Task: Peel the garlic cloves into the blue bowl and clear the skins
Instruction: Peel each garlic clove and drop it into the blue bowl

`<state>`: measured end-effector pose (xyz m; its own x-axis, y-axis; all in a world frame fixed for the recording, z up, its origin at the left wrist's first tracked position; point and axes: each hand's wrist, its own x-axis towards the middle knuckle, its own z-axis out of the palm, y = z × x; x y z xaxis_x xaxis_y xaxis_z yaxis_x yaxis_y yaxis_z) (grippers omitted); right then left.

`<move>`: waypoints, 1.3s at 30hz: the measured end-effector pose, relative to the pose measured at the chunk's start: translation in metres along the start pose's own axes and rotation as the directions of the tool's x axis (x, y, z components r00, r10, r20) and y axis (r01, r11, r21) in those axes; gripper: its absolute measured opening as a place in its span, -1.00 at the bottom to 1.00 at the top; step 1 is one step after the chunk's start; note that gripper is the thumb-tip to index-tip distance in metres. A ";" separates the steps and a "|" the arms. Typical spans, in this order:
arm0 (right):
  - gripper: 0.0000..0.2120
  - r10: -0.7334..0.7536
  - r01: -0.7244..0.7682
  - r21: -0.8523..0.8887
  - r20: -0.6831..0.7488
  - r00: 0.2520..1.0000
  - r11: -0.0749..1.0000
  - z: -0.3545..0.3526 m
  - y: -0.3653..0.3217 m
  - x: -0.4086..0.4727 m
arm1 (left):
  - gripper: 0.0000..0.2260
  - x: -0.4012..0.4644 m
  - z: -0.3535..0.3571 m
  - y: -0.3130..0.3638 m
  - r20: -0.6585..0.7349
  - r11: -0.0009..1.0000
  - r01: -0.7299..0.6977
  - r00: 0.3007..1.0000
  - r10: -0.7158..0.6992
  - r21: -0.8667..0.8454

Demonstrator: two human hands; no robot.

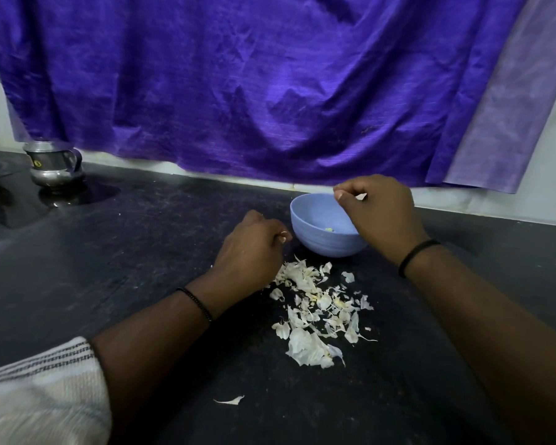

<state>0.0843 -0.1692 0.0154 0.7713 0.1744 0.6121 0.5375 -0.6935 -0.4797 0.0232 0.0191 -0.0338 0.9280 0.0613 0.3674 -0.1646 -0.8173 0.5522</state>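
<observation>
Dark speckled bench (pixel 77 284) carries a pile of papery white garlic skins (pixel 318 309) just nearer than the blue bowl (pixel 315 232). Left hand (pixel 251 252), curled left of the bowl, pinches a pale scrap. Right hand (pixel 379 213), over its rim, pinches another. Beyond hangs purple cloth (pixel 238 91).

I have the bowl (pixel 326 232) on the counter (pixel 141 284), toward its back edge, with a small bit lying inside it. My left hand (pixel 251 248) sits just left of the bowl; my right hand (pixel 379 216) is over its right rim. The skins (pixel 318 309) lie in front of the bowl, between my forearms. A metal pot (pixel 55 163) stands far back left, and a cloth (pixel 254 85) hangs behind everything.
</observation>
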 end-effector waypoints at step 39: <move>-0.82 -0.036 0.117 -0.193 0.382 0.924 0.974 -0.030 -0.019 -0.064 | -0.63 -0.005 -0.006 0.003 -0.105 0.998 -0.043 0.994 0.038 -0.047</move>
<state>0.0144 -0.1885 0.0040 0.8232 0.4529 0.3424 0.5486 -0.7898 -0.2744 0.0159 0.0195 -0.0295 0.8807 0.0904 0.4650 -0.2201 -0.7911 0.5707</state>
